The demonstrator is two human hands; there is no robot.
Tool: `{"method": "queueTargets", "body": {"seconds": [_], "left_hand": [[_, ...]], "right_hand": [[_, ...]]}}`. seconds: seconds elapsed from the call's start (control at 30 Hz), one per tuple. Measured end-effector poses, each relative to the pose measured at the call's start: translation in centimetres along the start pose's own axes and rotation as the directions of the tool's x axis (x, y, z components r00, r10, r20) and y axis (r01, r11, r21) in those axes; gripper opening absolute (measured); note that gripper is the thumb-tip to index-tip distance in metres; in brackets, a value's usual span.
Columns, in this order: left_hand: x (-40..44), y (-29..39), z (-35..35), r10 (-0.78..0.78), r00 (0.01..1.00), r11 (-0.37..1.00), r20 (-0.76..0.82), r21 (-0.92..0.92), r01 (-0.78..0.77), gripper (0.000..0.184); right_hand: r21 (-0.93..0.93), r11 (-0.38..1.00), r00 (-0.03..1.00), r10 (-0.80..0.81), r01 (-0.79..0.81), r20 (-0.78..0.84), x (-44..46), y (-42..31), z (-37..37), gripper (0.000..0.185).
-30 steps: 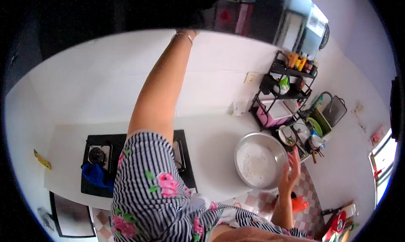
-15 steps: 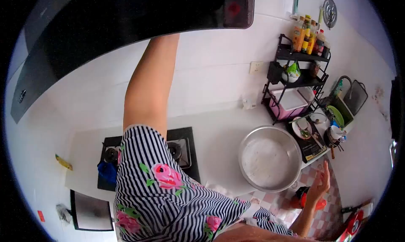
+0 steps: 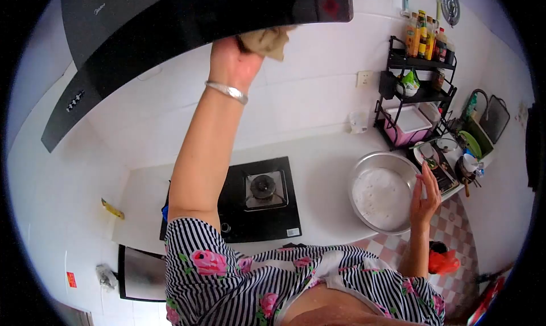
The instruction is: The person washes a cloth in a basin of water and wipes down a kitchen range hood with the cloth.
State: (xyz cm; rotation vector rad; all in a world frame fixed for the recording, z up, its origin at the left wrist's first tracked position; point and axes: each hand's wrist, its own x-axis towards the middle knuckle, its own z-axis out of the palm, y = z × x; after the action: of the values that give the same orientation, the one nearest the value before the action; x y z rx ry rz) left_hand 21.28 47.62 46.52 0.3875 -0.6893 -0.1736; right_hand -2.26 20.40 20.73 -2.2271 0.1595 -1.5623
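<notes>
My left hand (image 3: 234, 63) reaches up to the lower edge of a dark range hood (image 3: 153, 39), fingers wrapped round a tan cloth (image 3: 268, 43). Part of the cloth hangs below the edge; some fingertips are hidden. A silver bangle is on that wrist. Under the raised arm lies a black gas stove (image 3: 267, 223). My right hand (image 3: 425, 200) is raised at the right side of a steel basin (image 3: 401, 164), fingers stretched out and nothing in them. Whitish, foamy-looking liquid fills the basin's bottom.
A black rack (image 3: 425, 94) with bottles on top and a pink box below stands against the wall. Right of it are dishes and a green basin (image 3: 471, 144). A red bag (image 3: 443, 262) is low at the right, above the tiled floor.
My left hand has come out from behind the hood and now shows with the cloth. My right hand has moved up and in beside the basin. The view has shifted.
</notes>
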Motion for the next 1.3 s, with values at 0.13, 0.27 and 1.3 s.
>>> {"method": "queueTargets", "body": {"seconds": [0.13, 0.27, 1.3], "left_hand": [[-3.1, 0.7, -0.6, -0.004, 0.995, 0.993, -0.103, 0.120, 0.016, 0.028], [-4.0, 2.1, 0.0, 0.099, 0.990, 0.983, -0.105, 0.167, -0.081, 0.033], [6.1, 4.9, -8.0, -0.184, 0.924, 0.967, 0.336, -0.107, 0.231, 0.052]], "right_hand": [[-0.003, 1.000, 0.999, -0.027, 0.027, -0.028, -0.2, 0.0, -0.1, 0.035], [-0.003, 0.998, 0.994, 0.068, -0.069, -0.082, -1.1, 0.9, -0.9, 0.029], [-0.296, 0.950, 0.992, 0.117, -0.101, 0.038, -2.0, 5.0, -1.5, 0.020]]}}
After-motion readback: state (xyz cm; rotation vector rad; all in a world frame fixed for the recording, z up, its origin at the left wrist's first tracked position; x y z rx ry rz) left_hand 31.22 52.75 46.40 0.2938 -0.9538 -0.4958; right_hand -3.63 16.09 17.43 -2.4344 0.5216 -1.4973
